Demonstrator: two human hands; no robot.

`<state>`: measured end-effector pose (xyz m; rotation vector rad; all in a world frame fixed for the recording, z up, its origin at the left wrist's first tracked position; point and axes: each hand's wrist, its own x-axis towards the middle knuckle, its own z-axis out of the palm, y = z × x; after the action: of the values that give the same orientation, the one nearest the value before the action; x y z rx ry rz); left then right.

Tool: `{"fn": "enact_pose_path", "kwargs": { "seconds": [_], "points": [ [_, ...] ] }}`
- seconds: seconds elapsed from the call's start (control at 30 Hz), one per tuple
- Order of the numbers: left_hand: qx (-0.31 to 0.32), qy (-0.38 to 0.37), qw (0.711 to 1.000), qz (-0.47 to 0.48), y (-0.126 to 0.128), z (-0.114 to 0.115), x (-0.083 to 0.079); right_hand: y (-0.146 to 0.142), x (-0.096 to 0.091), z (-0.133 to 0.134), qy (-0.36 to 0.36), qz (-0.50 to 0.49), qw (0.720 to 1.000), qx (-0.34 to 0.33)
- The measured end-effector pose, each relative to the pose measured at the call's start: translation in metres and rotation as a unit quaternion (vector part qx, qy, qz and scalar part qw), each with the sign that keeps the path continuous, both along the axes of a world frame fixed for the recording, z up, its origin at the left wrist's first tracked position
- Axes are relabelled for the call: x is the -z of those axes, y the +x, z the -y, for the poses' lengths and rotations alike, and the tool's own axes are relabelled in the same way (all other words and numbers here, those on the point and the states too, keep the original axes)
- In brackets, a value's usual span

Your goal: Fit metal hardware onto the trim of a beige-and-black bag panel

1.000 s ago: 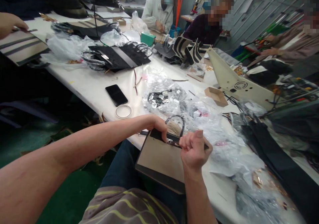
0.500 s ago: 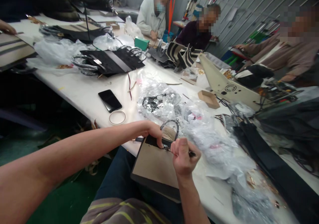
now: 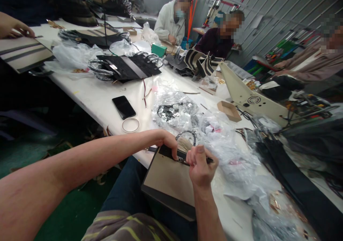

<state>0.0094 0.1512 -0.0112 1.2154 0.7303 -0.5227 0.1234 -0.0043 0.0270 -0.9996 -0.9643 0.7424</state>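
Observation:
A tan handbag [image 3: 168, 176] with black trim leans on my lap against the table edge. Its handle [image 3: 194, 135], wrapped in clear film, loops up behind the opening. My left hand [image 3: 168, 142] reaches over the top edge and pinches the black band beside a small metal fitting [image 3: 180, 158]. Closed in a fist, my right hand [image 3: 201, 164] sits at the same edge, just right of the fitting. A dark handle end [image 3: 209, 160] sticks out of that fist; the tool's working end is hidden by my fingers.
On the white table [image 3: 91, 96] lie a phone [image 3: 123, 107], a clear ring [image 3: 130, 124], plastic bags of small metal parts [image 3: 168, 112], a cardboard box [image 3: 229, 111] and a black bag [image 3: 128, 67]. A beige machine [image 3: 252, 99] stands right. Co-workers sit beyond; another person's hand [image 3: 16, 26] is far left.
The view has shifted slightly, so the table things appear further right. My right fist has turned a little and sits closer to the fitting; my left hand keeps its pinch.

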Motion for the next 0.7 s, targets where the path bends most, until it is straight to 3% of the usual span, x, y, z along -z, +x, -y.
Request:
{"fn": "enact_pose_path", "kwargs": {
  "seconds": [0.17, 0.3, 0.57, 0.7],
  "points": [
    [-0.001, -0.010, 1.000, -0.005, 0.002, -0.001, 0.011, -0.003, 0.000, -0.003, -0.005, -0.042, 0.998, 0.046],
    [0.001, 0.013, 1.000, -0.015, 0.003, -0.001, 0.005, -0.002, 0.002, -0.003, -0.005, -0.073, 0.994, 0.078],
    [-0.009, 0.036, 0.999, -0.004, -0.001, 0.003, 0.001, 0.007, -0.010, 0.010, 0.005, -0.095, 0.995, 0.036],
    [-0.006, 0.029, 1.000, -0.005, 0.000, 0.004, 0.000, 0.010, -0.012, 0.004, -0.027, -0.114, 0.993, 0.021]
  ]
}}
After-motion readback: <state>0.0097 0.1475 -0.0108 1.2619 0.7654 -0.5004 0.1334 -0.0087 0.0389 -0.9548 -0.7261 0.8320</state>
